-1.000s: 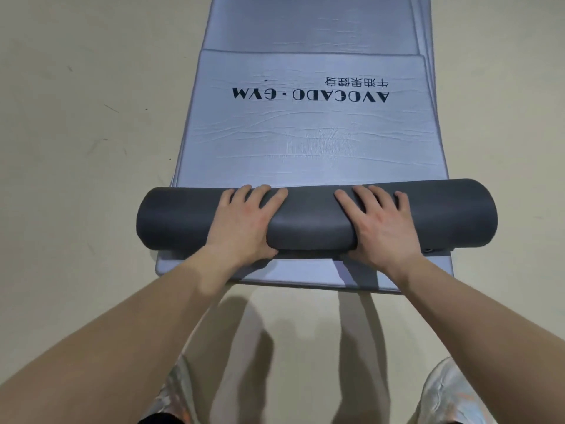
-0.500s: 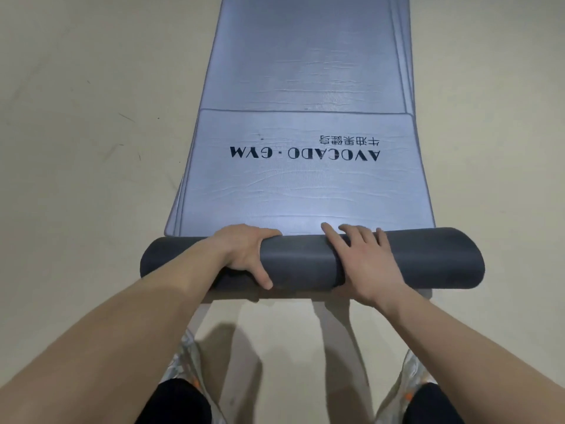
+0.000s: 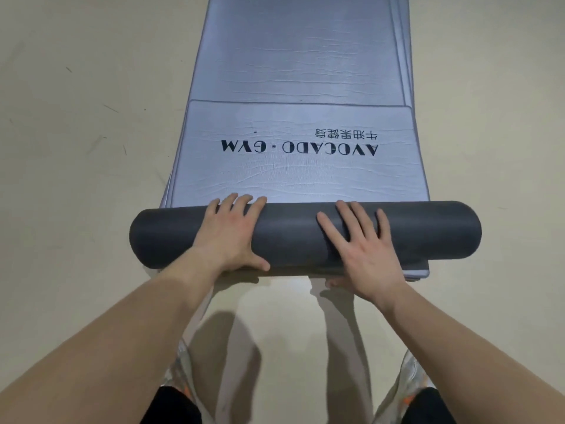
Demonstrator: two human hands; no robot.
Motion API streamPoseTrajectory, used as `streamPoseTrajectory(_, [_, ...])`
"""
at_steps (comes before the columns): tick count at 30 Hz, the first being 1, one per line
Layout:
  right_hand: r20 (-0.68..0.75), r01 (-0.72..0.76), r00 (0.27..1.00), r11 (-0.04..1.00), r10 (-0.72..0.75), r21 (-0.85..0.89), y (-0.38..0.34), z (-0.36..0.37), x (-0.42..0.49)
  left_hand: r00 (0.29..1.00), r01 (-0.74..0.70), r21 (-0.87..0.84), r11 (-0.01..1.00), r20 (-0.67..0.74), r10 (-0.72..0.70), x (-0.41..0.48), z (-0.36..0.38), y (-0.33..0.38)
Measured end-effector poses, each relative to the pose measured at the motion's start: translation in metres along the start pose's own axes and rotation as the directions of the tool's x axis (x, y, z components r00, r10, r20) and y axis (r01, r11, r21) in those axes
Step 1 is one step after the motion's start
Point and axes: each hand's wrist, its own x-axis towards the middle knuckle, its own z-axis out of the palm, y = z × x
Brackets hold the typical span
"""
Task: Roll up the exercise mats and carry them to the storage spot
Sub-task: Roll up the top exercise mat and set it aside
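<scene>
A grey-blue exercise mat (image 3: 299,179) printed "AVOCADO · GYM" lies flat on the floor, running away from me. Its near end is wound into a dark grey roll (image 3: 290,237) lying across the mat's width. My left hand (image 3: 229,237) is draped over the roll's left half, fingers over the far side and thumb on the near side. My right hand (image 3: 363,249) presses on the right half with spread fingers, its thumb tucked under the near edge. More mats (image 3: 305,56) of the same colour lie stacked beneath, their edges showing at the right.
Beige floor (image 3: 76,179) surrounds the mat stack on both sides. My shoes (image 3: 180,368) (image 3: 412,377) stand just behind the roll at the bottom of the view.
The roll has travelled further along the mat toward the printed lettering. Both hands have shifted up over its top, the left one spreading flat again.
</scene>
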Motion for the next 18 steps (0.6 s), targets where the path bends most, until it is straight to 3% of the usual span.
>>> streamPoseTrajectory(5, [0.065, -0.050, 0.997, 0.998, 0.048, 0.033, 0.013, -0.014, 0.054, 0.998, 0.053, 0.135, 0.989, -0.023, -0.050, -0.011, 0.018, 0.020])
streamPoseTrajectory(8, [0.027, -0.022, 0.999, 1.000, 0.022, 0.001, 0.014, -0.002, 0.055, 0.996, 0.053, 0.096, 0.994, -0.072, -0.046, 0.013, 0.015, 0.010])
streamPoseTrajectory(13, [-0.043, -0.043, 0.998, 0.999, 0.043, -0.010, 0.011, 0.012, 0.071, 0.999, -0.015, 0.102, 0.995, -0.034, 0.018, 0.044, 0.005, -0.008])
streamPoseTrajectory(18, [0.056, -0.009, 0.998, 1.000, 0.010, -0.023, 0.014, 0.000, 0.071, 0.995, -0.026, 0.131, 0.991, -0.089, 0.038, 0.023, 0.012, 0.007])
